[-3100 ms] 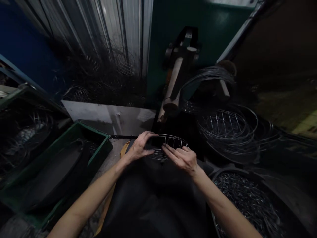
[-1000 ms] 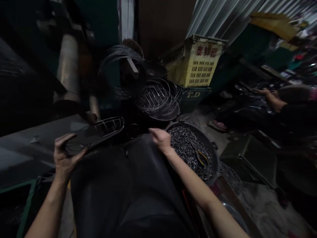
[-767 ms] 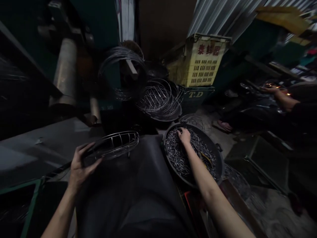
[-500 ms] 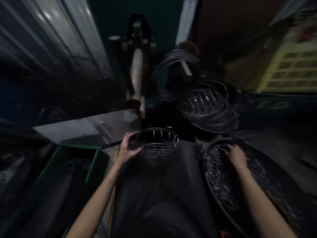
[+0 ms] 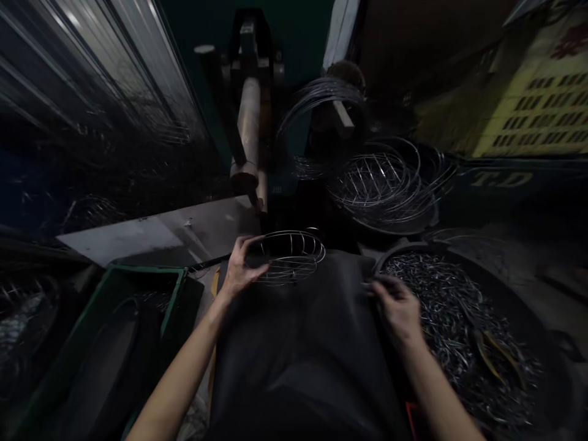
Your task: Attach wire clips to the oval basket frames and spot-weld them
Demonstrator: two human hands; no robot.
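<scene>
A small round wire basket (image 5: 294, 262) sits tilted at the far edge of the black sheet (image 5: 298, 331) in front of me. My left hand (image 5: 241, 269) is closed on its left side, thumb inside and fingers round the rim. My right hand (image 5: 399, 305) is over the sheet's right edge, beside the tub. Its thumb and fingers pinch a small shiny metal piece (image 5: 367, 285), too small to make out further. To the right, many short metal pieces (image 5: 441, 306) fill the round black tub (image 5: 546, 343).
Yellow-handled pliers (image 5: 489, 355) lie in the tub. A green bin (image 5: 172, 300) stands left, before a metal sheet (image 5: 160, 236). A machine with a cylindrical arm (image 5: 249, 122) rises ahead. Wire rings (image 5: 381, 184) are piled behind the tub, below a yellow crate (image 5: 537, 116).
My right hand has come out of the tub and moved left toward the basket, with a small metal piece in its fingertips. My left hand keeps hold of the basket.
</scene>
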